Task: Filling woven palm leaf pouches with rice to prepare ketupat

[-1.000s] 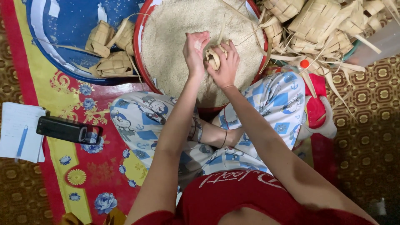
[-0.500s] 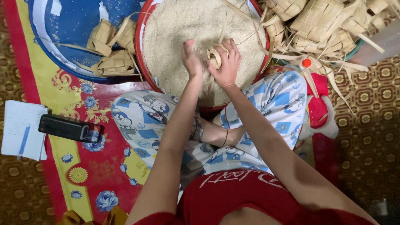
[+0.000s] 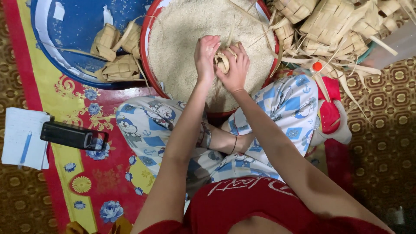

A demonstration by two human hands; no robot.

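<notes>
Left hand (image 3: 206, 54) and right hand (image 3: 236, 67), fingers curled and pinching, grip a woven leaf pouch (image 3: 222, 61) over the rice basin (image 3: 152, 26)

I note the rice basin (image 3: 173, 73) far centre, both hands over it: left hand (image 3: 206, 55) touching right hand (image 3: 236, 68), a woven pouch (image 3: 222, 62) between them. A second basin (image 3: 65, 65) lies left, holding pouches (image 3: 113, 54). A pouch heap (image 3: 333, 26) sits far right. A phone (image 3: 69, 136) rests on paper (image 3: 21, 138), near left.

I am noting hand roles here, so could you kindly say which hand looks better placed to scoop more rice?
Probably the left hand: it hovers fingers-down over the white rice in the red-rimmed basin, while the right hand holds the small woven palm-leaf pouch.
</notes>
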